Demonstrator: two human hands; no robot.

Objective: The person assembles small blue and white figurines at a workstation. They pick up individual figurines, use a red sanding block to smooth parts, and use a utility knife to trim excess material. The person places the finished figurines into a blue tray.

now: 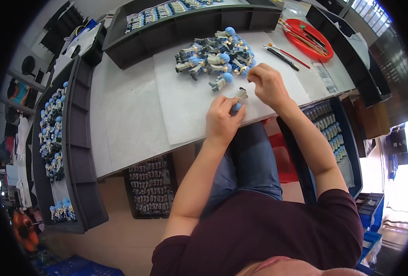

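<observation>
My left hand [223, 118] is closed around a small figurine [242, 94] with blue hair and pale clothes, just above the near part of a white sheet [181, 115]. The figurine's blue head is between my fingers and its feet point away from me. My right hand [269, 86] is raised to the right of it, thumb and fingers pinched together. Whatever small thing may be in that pinch cannot be made out. Beyond both hands lies a heap of similar blue-haired figurines [215, 59]. One loose figurine [220, 83] lies at the heap's near edge.
A red oval tray [321, 56] of brushes is at the far right, with a black pen [283, 59] and a red-handled brush [296, 58] beside it. Grey crates of figurines stand at the back [199, 25] and left [82, 152]. Lower crates flank my legs [255, 161].
</observation>
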